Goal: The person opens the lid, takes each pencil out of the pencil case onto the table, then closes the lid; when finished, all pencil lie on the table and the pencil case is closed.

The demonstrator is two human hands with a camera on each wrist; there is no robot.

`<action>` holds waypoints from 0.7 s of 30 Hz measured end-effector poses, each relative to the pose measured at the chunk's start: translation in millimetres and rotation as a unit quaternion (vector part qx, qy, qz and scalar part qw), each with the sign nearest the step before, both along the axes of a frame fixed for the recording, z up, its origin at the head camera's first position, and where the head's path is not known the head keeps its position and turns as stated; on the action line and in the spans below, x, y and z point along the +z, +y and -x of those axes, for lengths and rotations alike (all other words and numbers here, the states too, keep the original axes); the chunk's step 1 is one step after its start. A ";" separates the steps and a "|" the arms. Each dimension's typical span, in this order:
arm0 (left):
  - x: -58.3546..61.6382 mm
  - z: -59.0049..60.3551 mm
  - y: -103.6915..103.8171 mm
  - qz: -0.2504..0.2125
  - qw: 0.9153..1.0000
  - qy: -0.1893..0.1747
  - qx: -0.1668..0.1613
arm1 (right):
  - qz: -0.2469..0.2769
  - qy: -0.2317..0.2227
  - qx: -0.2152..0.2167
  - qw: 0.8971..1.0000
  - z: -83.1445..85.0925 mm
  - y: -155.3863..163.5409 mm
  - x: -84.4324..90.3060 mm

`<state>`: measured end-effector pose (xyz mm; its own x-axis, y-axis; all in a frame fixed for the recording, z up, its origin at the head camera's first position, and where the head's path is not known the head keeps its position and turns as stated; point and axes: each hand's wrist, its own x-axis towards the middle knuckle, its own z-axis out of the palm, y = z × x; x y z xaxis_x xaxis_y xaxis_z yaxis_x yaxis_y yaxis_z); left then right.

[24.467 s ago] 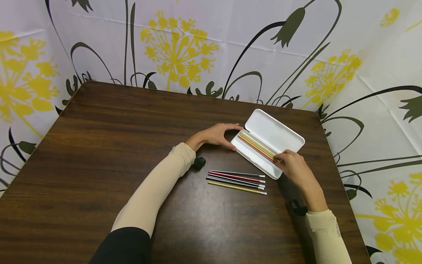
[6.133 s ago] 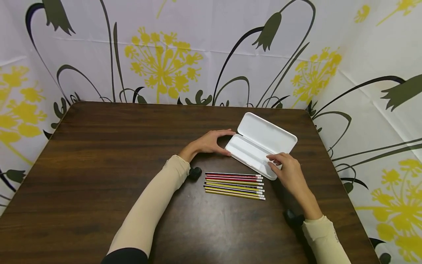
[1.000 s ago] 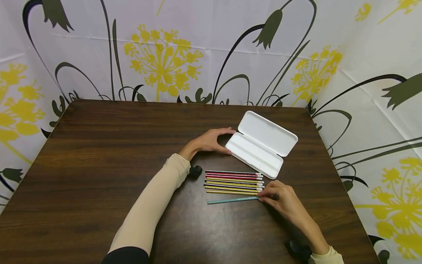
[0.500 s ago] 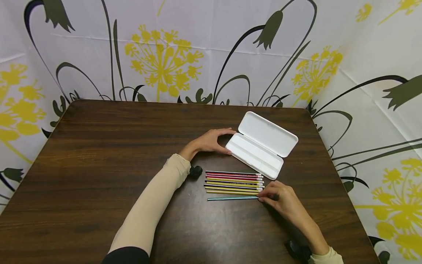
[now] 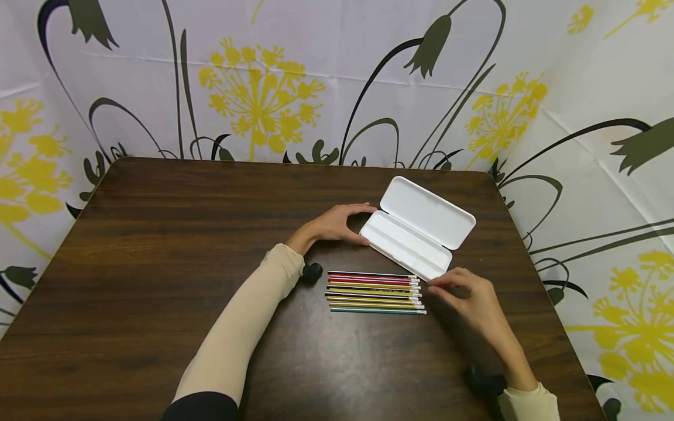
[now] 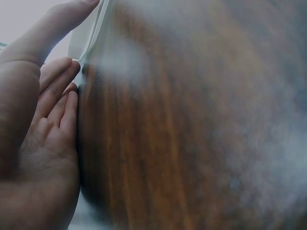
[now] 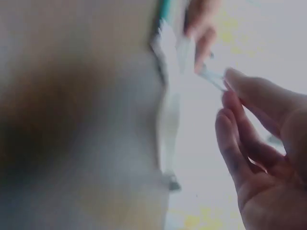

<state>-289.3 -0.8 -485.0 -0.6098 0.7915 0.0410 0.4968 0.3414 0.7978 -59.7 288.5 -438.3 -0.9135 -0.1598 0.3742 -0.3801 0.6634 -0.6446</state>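
Head view shows the right hand just beside the eraser ends of the row of pencils, fingers loosely curved and holding nothing, while the left hand cups the near end of the open white pencil case, thumb and fingers spread round its corner. A careless brush from the right fingertips could roll the teal pencil away or skew the row. No brand or writing is legible anywhere.
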 end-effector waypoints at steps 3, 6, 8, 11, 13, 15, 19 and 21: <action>-0.2 0.5 -0.5 0.001 1.000 -0.001 0.000 | 0.055 0.039 -0.087 0.994 16.1 16.3 11.7; -0.7 0.5 -0.6 0.000 1.000 0.002 -0.001 | 0.100 0.062 -0.177 0.977 32.9 31.9 21.6; -0.3 0.0 -0.6 0.002 1.000 0.003 -0.002 | 0.102 0.055 -0.221 0.968 42.9 40.9 25.3; 0.9 -1.6 -0.3 0.001 1.000 -0.002 -0.002 | 0.092 0.008 -0.246 0.965 54.4 49.9 26.2; 1.8 -2.8 0.3 0.002 1.000 -0.006 -0.004 | 0.082 -0.018 -0.248 0.965 59.5 54.4 23.8; 2.1 -3.7 1.0 0.002 1.000 -0.008 -0.008 | 0.087 -0.029 -0.247 0.965 62.7 57.1 21.1; 3.1 -3.6 0.4 0.006 1.000 -0.008 -0.007 | 0.120 -0.031 -0.245 0.962 68.0 58.9 19.7; 3.6 -2.6 -0.6 0.005 1.000 -0.008 -0.005 | 0.133 -0.037 -0.243 0.960 69.2 55.4 24.6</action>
